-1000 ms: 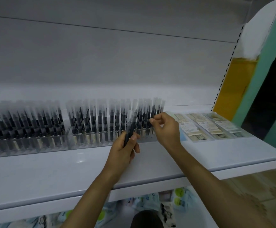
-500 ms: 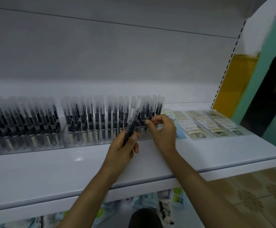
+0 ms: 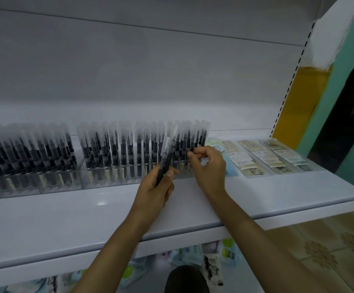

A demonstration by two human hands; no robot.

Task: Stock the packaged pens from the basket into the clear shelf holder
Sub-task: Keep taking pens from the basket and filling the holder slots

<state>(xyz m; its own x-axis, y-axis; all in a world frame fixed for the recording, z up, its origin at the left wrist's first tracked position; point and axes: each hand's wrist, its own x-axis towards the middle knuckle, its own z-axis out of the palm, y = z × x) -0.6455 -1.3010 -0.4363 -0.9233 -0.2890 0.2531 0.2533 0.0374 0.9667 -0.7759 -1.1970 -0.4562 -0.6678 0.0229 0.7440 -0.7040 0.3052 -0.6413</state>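
White metal makes up the big shelf, and the clear holder sits on it, near the back wall. All places here are told from that holder.

To the left of the holder stands a second clear box, and it is full of pens too. Inside the holder, the packaged pens stand up straight in tight rows. They are black pens in frosty sleeves, and they fill the holder from end to end. Just to the right of the holder, flat packets with pale labels lie side by side. Below the holder, under the shelf, lie soft bags with green and blue on them.

The left hand is in front of the holder, near its right part. Its fingers and thumb curl round a small bunch of pens. The bunch tilts up in front of the rows.

The right hand is at the right end of the holder. Its thumb and fingertips pinch one pen among the last rows. I cannot tell if that pen sits all the way down.
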